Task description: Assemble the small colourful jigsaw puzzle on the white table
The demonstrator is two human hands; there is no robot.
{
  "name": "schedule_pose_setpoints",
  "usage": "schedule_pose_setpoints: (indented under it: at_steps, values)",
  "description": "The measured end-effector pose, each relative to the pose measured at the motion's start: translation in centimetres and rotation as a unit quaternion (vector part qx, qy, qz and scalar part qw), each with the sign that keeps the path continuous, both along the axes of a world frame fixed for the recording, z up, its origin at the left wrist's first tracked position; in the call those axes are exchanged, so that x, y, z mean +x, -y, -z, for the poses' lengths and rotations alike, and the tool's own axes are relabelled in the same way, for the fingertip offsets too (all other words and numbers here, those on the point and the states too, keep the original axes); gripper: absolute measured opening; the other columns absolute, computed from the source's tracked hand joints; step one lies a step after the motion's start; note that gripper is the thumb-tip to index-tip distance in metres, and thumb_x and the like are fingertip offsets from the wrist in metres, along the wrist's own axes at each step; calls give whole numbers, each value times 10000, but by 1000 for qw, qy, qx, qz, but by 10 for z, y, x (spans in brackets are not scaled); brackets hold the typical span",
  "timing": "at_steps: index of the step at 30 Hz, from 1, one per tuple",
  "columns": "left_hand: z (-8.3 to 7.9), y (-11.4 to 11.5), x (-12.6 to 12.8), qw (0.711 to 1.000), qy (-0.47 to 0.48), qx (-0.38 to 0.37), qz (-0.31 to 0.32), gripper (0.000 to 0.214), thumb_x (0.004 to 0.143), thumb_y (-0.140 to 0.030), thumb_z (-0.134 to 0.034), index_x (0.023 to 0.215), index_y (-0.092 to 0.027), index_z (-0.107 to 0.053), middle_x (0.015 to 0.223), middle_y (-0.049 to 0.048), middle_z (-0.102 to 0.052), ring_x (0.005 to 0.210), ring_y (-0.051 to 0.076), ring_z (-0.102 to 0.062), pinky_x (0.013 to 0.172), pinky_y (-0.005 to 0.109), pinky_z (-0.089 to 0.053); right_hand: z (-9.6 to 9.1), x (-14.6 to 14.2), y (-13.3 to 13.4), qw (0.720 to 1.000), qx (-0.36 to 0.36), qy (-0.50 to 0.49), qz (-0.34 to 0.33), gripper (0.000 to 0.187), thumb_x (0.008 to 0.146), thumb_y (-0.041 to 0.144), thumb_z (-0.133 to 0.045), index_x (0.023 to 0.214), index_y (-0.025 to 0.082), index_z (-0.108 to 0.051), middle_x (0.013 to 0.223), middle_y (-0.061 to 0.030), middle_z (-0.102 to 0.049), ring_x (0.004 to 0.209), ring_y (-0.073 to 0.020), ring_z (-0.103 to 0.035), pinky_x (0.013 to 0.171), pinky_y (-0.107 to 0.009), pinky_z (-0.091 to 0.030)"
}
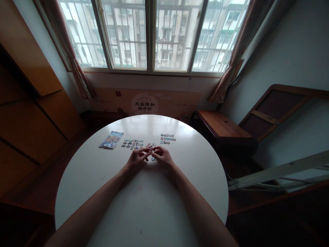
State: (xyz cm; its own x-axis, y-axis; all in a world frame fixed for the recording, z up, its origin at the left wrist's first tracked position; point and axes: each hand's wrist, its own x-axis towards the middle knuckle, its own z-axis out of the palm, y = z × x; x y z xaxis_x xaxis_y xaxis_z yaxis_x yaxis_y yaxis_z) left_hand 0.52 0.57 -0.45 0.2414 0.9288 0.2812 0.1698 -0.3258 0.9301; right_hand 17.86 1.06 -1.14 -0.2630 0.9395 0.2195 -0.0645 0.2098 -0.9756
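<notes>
Both of my hands meet over the middle of a round white table point(108, 192), fingertips nearly touching. Between them is a small cluster of jigsaw puzzle pieces point(151, 145), partly covered by my fingers. My left hand point(138, 158) is closed in a pinch at the cluster's left edge. From the other side, my right hand point(162, 157) pinches at the same pieces. Exactly which piece each hand grips is too small to make out. One loose puzzle piece point(153, 159) lies just below the fingertips.
Left of my hands, several loose pieces point(132, 144) lie in rows, with a colourful printed packet point(111, 139) beyond them. More pieces point(167, 138) lie in rows at the back right. A wooden bench point(223, 125) stands past the table's right edge, below the barred window point(151, 37).
</notes>
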Motion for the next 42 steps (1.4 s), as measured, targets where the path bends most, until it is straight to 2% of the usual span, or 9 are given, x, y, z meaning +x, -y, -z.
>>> schedule_pose_setpoints:
  at_steps: [6,9,17,23,29,36,42]
  values:
    - [-1,1,1,1000,-5,-11,-8,372,715,-369,-664,977,-105,-656,905,108,-688,558,149,-647,459,230,-526,1,-1,5,990,83,104,41,249,757,333,-606,944,169,-603,636,4,-606,578,-122,-563,576,-247,-457]
    - [-2,2,1,1000,-7,-18,-11,374,707,-366,-673,969,-100,-654,885,104,-690,566,155,-650,457,230,-523,1,-2,6,985,101,134,50,243,778,334,-584,954,167,-606,643,-3,-611,587,-126,-571,588,-245,-460]
    - [-6,5,2,1000,-13,-25,-13,376,706,-373,-672,959,-97,-652,861,100,-692,559,154,-648,433,214,-490,1,-1,6,980,105,159,57,250,768,342,-589,935,158,-613,646,-7,-610,594,-126,-566,571,-231,-446]
    - [-7,6,3,999,-5,-51,-10,389,724,-376,-655,969,-75,-641,690,68,-676,492,128,-605,403,190,-435,1,-1,6,981,100,155,63,268,769,381,-597,918,160,-617,645,-7,-609,592,-126,-565,572,-234,-448]
    - [-8,7,5,998,7,-62,-8,399,705,-381,-671,957,-74,-638,611,40,-643,475,123,-585,406,190,-422,2,-1,3,987,80,128,56,316,745,418,-620,915,152,-615,650,-13,-619,589,-130,-574,563,-240,-457]
    - [-9,8,7,998,14,-58,-8,382,716,-388,-652,953,-88,-639,714,56,-660,462,97,-559,391,182,-407,3,1,2,988,70,130,48,303,743,399,-621,921,155,-598,651,-9,-611,592,-127,-568,566,-244,-458]
    - [-9,7,5,999,-22,-34,5,360,744,-392,-617,955,-103,-643,770,59,-665,470,86,-550,411,183,-421,2,1,2,985,73,144,53,289,739,395,-624,899,158,-585,661,-8,-614,604,-130,-572,564,-242,-448]
